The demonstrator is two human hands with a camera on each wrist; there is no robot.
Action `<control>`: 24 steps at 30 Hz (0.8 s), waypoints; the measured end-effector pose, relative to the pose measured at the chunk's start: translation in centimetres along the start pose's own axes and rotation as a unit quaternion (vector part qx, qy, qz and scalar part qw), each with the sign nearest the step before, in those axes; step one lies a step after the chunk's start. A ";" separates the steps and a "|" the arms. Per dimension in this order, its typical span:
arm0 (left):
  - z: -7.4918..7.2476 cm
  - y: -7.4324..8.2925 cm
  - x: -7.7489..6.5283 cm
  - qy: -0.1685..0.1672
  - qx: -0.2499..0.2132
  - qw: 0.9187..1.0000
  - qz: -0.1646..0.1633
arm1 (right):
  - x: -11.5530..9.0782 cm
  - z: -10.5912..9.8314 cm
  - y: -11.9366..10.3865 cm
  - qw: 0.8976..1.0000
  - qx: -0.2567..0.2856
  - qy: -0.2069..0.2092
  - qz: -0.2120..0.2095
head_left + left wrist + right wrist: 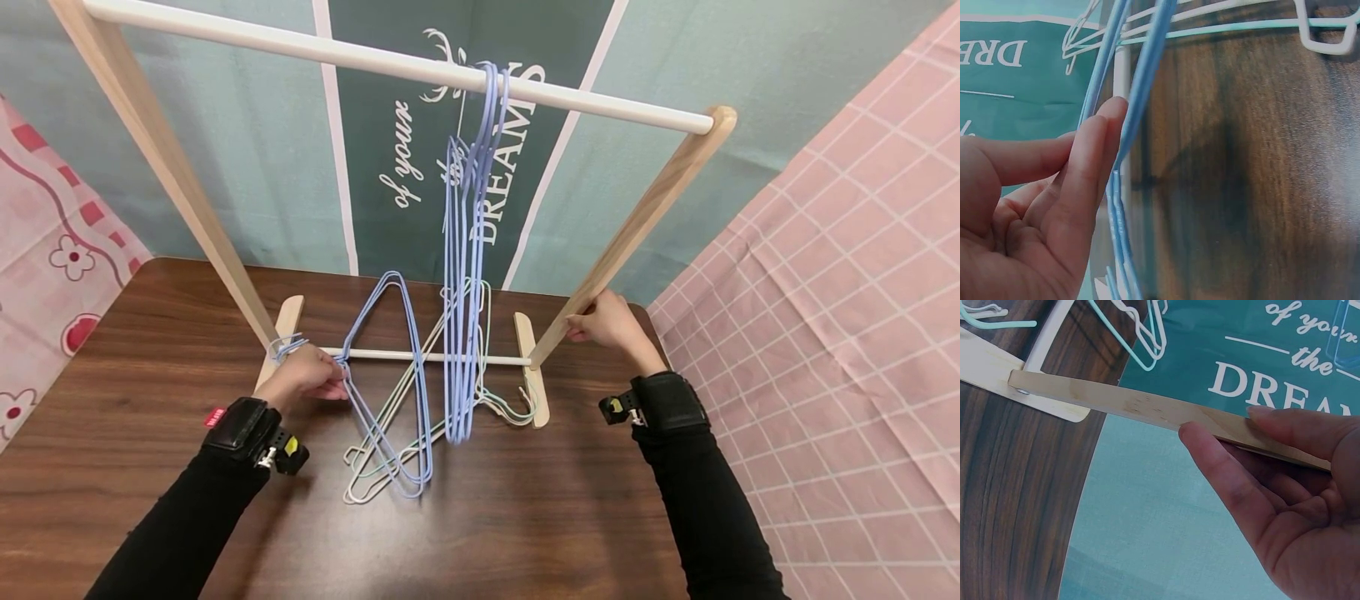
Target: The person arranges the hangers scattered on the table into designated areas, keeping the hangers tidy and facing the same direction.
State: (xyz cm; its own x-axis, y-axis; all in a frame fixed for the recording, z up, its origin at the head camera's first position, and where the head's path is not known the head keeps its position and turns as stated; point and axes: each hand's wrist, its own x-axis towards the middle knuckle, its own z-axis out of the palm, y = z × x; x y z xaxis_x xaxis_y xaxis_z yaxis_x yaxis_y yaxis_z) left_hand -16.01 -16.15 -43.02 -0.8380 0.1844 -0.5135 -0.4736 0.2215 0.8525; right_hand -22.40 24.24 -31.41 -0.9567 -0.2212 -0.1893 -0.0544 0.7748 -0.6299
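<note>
Low at the left of the rack, my left hand [311, 372] pinches a few blue clothes hangers [412, 333] near their necks. Their triangles point right, and the hooks show beyond the hand. In the left wrist view, thumb and fingers close round the blue hangers [1141, 75]. My right hand [607, 321] grips the lower part of the rack's right wooden post [637, 236]; in the right wrist view, fingers and thumb lie on either side of the post [1147, 407]. Several more blue hangers [471, 333] hang from the white top bar [300, 43].
White and mint-green hangers [363, 498] lie crossed on the brown table [510, 533], under the hanging ones. A thin white lower bar [375, 354] joins the rack's feet. Behind stands a green printed curtain [405, 50]; a pink checked cloth [847, 292] borders the right side.
</note>
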 end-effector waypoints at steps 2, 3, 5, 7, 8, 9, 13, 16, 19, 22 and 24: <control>0.0 0.2 -0.1 -0.001 0.006 1.000 0.009 | 0.0 0.0 0.0 1.000 -0.004 0.000 -0.001; -0.1 0.3 -0.1 -0.001 0.008 1.000 0.012 | 0.0 0.0 0.0 1.000 -0.007 -0.001 -0.001; -0.1 0.6 -0.2 0.001 0.010 1.000 0.015 | 0.0 -0.1 0.0 1.000 -0.010 -0.001 -0.002; -0.1 0.8 -0.3 0.005 0.009 1.000 0.016 | 0.0 -0.1 0.0 1.000 -0.012 -0.001 -0.002; -0.2 0.9 -0.4 0.005 0.009 1.000 0.015 | 0.0 -0.1 0.0 1.000 -0.011 -0.002 -0.002; -0.2 1.0 -0.4 0.004 0.011 1.000 0.017 | 0.0 -0.1 0.0 1.000 -0.010 -0.002 -0.003; -0.4 1.4 -0.7 0.004 0.021 0.999 0.026 | 0.0 0.0 0.0 1.000 -0.010 -0.001 -0.001; -0.5 1.7 -0.8 0.001 0.022 0.999 0.037 | 0.1 0.0 0.0 1.000 -0.011 0.001 -0.001; -0.4 2.1 -0.9 0.000 0.012 0.999 0.043 | 0.1 0.0 0.0 1.000 -0.013 0.002 -0.002; -0.4 2.5 -0.9 0.004 0.011 0.999 0.045 | 0.0 0.0 0.0 1.000 -0.015 0.004 -0.002; -0.3 2.8 -0.9 0.009 0.016 0.999 0.044 | 0.0 0.0 0.0 1.000 -0.014 0.004 -0.003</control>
State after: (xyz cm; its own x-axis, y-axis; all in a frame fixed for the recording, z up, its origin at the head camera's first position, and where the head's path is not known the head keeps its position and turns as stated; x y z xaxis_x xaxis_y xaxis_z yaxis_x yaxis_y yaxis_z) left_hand -16.68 -16.00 -40.15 -0.8810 0.1883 -0.4339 -0.3885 0.2351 0.8909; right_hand -22.40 24.22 -31.40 -0.9585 -0.2210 -0.1802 -0.0677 0.7904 -0.6089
